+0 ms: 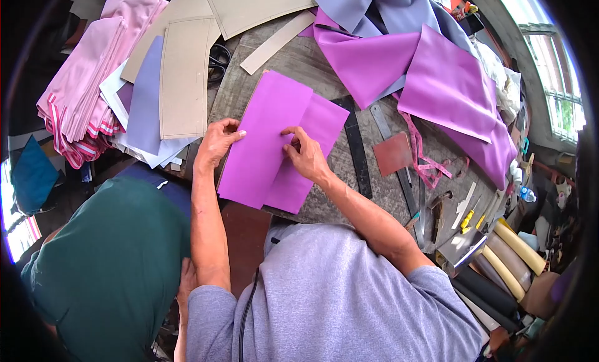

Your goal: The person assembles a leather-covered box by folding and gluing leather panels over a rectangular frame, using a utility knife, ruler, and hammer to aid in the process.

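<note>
A purple leather-like sheet (265, 122) lies on the worktable in front of me, partly overlapping a second purple piece (324, 122) on its right. At the left edge, my left hand (216, 144) grips the sheet, thumb on top and fingers curled by the rim. My right hand (306, 155) rests over the line where the two pieces overlap. Its index finger and thumb are bent and apart, their tips at the purple surface. A thin tan edge shows along the sheet's left side.
A black ruler (355, 150), a steel ruler (393, 153), a reddish square (393, 154) and pink tape (430, 165) lie right. Beige templates (184, 78), scissors (218, 59) and pink stacks (87, 81) sit left. Draped purple material (446, 94) covers the far right. A person in green (112, 256) is close left.
</note>
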The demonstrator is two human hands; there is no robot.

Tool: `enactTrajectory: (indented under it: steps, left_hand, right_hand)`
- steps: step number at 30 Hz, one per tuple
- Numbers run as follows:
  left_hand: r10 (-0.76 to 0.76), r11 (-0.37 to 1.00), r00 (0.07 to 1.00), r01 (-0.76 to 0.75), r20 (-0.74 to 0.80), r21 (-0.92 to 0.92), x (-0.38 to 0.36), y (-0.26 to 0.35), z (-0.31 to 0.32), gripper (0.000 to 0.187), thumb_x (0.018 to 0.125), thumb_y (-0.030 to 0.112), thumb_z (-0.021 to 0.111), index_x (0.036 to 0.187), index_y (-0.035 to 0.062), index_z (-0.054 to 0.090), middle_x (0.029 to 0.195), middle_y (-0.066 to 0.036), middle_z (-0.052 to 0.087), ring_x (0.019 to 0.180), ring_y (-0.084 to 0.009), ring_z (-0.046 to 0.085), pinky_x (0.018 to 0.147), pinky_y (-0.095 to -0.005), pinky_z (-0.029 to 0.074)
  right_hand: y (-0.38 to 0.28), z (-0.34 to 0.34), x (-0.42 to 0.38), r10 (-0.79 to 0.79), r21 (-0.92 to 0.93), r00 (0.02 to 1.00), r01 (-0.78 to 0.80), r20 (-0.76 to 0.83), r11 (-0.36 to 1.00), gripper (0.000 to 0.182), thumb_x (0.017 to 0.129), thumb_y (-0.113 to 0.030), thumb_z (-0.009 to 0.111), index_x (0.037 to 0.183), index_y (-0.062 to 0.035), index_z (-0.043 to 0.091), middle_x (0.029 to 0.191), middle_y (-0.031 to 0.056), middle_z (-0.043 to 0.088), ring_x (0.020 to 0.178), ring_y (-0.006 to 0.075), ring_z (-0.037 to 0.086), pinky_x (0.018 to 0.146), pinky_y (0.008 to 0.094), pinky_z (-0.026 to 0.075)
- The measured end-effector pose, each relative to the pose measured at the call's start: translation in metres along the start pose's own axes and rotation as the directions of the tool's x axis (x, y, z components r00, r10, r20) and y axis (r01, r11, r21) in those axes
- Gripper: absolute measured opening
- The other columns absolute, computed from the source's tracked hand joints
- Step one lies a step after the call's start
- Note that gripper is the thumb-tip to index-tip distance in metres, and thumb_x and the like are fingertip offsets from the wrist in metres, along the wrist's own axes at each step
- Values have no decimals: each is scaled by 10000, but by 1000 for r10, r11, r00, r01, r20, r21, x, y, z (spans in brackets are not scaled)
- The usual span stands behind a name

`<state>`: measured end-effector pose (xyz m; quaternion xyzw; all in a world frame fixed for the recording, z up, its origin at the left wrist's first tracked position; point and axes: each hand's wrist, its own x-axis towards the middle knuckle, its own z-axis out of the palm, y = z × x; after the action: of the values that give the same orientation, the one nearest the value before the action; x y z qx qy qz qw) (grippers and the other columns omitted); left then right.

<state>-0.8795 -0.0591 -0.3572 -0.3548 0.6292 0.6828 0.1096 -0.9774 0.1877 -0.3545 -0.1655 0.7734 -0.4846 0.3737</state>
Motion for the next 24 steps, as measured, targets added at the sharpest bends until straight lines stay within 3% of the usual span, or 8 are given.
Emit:
enactTrajectory:
  steps: [4, 7, 10, 14, 15, 17, 21, 24]
  left_hand:
    - [-9, 956, 998, 29, 69, -292, -5, -18, -3, 308, 926, 24, 718, 1189, -63, 584, 1026, -130, 726, 894, -157, 694, 800, -283, 570]
    - [30, 906, 999, -10, 42, -423, -22, -27, 5, 315, 954, 17, 690, 1225, -53, 546, 1054, -143, 718, 927, -171, 703, 830, -298, 582]
    - [22, 864, 1000, -10, 18, -504, -35, -58, 12, 287, 965, 14, 680, 1213, -48, 549, 1054, -150, 719, 950, -179, 707, 859, -313, 585]
    - [0, 796, 998, -39, -65, -604, -57, -82, 32, 407, 978, 11, 658, 1351, -51, 506, 1199, -165, 692, 1099, -216, 684, 989, -343, 556]
    - [17, 781, 999, -32, -31, -623, -60, -85, 35, 536, 979, -2, 649, 1466, -46, 431, 1276, -168, 668, 1166, -220, 660, 1029, -347, 538]
    - [64, 778, 995, -95, -72, -622, -68, -87, 46, 601, 978, -10, 645, 1513, -48, 376, 1297, -176, 660, 1168, -212, 659, 1016, -335, 540]
    - [202, 778, 968, -252, -151, -576, -81, -82, 63, 699, 983, -27, 628, 1587, -14, 278, 1324, -173, 648, 1183, -198, 645, 1028, -326, 528]
    - [236, 767, 954, -299, -183, -567, -85, -82, 71, 706, 989, -36, 615, 1601, 8, 265, 1316, -160, 655, 1189, -176, 631, 1037, -315, 512]
  right_hand:
    - [-12, -5, -7, 51, 98, 998, -55, 46, 994, 374, 913, -47, 678, 1270, -84, 572, 878, 147, 651, 820, 256, 677, 742, 399, 538]
    - [-7, -4, -21, -11, 125, 1000, 11, -7, 992, 392, 922, -66, 676, 1293, -54, 550, 995, 172, 669, 865, 272, 697, 764, 403, 555]
    - [2, -19, -42, 25, 40, 997, -22, -80, 999, 442, 930, -71, 672, 1341, -31, 516, 1106, 171, 655, 942, 248, 694, 805, 365, 569]
    - [50, -47, -82, -224, -480, 918, 43, -327, 876, 484, 926, -142, 683, 1354, -1, 507, 1109, 160, 651, 918, 250, 665, 819, 375, 560]
    - [54, -52, -88, -93, -374, 945, -33, -314, 927, 478, 917, -140, 683, 1340, 6, 516, 1081, 163, 646, 917, 256, 661, 821, 381, 554]
    - [57, -58, -99, 164, -156, 957, -205, -241, 966, 466, 899, -135, 682, 1313, 21, 535, 1025, 170, 636, 914, 268, 652, 823, 393, 544]
    - [57, -59, -99, 316, 148, 925, -290, -209, 946, 426, 891, -126, 669, 1276, 21, 560, 892, 132, 612, 816, 258, 624, 779, 407, 532]
    - [60, -63, -93, 153, -12, 942, -164, -298, 986, 408, 890, -116, 673, 1267, 0, 568, 944, 143, 601, 868, 268, 615, 804, 411, 525]
